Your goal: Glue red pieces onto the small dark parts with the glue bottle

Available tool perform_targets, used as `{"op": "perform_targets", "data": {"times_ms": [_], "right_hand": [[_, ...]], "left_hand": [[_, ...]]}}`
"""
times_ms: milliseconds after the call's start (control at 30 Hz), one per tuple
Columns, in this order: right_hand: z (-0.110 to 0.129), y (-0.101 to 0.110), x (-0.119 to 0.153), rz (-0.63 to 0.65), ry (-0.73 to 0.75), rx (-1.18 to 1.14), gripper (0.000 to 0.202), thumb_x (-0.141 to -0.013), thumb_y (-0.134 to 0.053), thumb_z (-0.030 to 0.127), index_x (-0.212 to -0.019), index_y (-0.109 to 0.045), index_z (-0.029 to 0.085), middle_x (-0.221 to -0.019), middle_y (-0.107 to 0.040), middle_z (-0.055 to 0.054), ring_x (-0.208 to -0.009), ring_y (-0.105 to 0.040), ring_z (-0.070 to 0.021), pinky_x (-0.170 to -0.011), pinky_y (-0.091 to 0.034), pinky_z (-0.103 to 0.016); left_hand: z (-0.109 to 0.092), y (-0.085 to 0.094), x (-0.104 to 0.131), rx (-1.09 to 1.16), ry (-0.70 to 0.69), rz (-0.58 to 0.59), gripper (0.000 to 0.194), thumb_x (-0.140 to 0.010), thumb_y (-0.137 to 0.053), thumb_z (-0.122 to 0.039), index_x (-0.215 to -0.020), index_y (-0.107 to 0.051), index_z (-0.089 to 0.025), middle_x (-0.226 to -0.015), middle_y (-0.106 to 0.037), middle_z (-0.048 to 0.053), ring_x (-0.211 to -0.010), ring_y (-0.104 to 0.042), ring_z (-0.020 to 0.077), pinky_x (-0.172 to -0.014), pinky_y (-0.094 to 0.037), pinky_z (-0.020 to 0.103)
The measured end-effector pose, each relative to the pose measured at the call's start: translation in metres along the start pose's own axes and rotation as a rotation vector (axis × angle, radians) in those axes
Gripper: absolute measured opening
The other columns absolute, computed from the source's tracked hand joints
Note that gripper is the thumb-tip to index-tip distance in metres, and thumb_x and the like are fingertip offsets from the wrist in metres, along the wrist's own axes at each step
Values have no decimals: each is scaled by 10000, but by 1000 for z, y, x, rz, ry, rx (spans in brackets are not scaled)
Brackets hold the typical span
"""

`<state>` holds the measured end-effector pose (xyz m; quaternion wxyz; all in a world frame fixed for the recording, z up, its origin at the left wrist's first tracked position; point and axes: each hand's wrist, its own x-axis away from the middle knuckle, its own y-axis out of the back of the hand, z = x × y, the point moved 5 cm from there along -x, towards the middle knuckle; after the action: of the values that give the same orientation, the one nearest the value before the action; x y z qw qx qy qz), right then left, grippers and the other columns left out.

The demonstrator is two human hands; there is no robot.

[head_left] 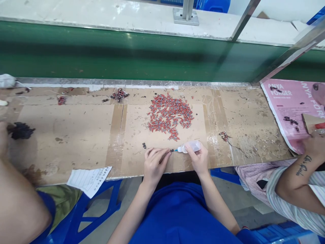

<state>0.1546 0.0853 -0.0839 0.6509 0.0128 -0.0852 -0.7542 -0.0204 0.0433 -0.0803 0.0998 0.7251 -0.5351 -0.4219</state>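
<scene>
My left hand (156, 164) pinches a small dark part (172, 150) between thumb and fingertips, low over the cardboard (137, 135). In my right hand (199, 159) is a translucent squeeze bottle (193, 146), tipped on its side with its thin blue-green nozzle (176, 150) pointing left at the dark part. Whether the tip touches it I cannot tell. Beyond both hands spreads a pile of small red and metallic pieces (175, 110). A tiny black piece (144, 145) lies just left of my left hand.
Smaller clusters (120, 95) sit toward the back and right. A co-worker's hand on the left is by a black heap (21, 130); another co-worker's arm (297, 176) is at right near a pink sheet (284, 112). A paper slip (88, 179) overhangs the front edge. A green belt (127, 54) runs behind.
</scene>
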Motion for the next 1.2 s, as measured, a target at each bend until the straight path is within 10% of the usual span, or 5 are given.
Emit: {"op": "perform_targets", "data": {"times_ms": [467,800,967,1067,1200], "right_hand": [[-6,24,-6,-347,24,-134,351,-655,-776,384,-866,-575,188,-823,-709,-52,-736,-685,-213,-688,-544,-350],[3,20,-25,-186,175,18,466,-673,-776,274,-974,-422,242,-1036,-710,-111,-1040,-677,-244,-951,-483,-449],[27,27,9,-447,489,329,415,-719,-775,269,-1053,-532,223,-1040,-684,-114,-992,-648,-270,-819,-517,-420],[37,1,21,-234,623,475,57,-854,-643,217,-901,-630,244,-820,-699,-50,-782,-660,-225,-741,-530,-398],[26,-34,9,38,504,583,226,-951,-474,197,-1010,-691,224,-941,-713,-92,-884,-649,-240,-820,-535,-417]], "left_hand": [[3,-1,-2,16,19,25,94,-866,-648,-201,-954,-667,-232,-828,-759,4,-750,-684,161,-846,-395,356],[3,-4,-6,-151,47,107,77,-860,-647,-241,-879,-717,-267,-982,-732,64,-970,-580,268,-783,-353,412],[4,-3,-7,-95,62,144,109,-874,-612,-196,-853,-698,-259,-961,-736,55,-992,-567,277,-793,-390,426],[7,6,-9,-1,107,126,117,-902,-569,-201,-896,-678,-240,-860,-735,37,-938,-606,241,-802,-457,401],[7,24,-13,138,189,104,103,-904,-571,-224,-922,-673,-224,-867,-726,28,-854,-654,183,-790,-532,338]]}}
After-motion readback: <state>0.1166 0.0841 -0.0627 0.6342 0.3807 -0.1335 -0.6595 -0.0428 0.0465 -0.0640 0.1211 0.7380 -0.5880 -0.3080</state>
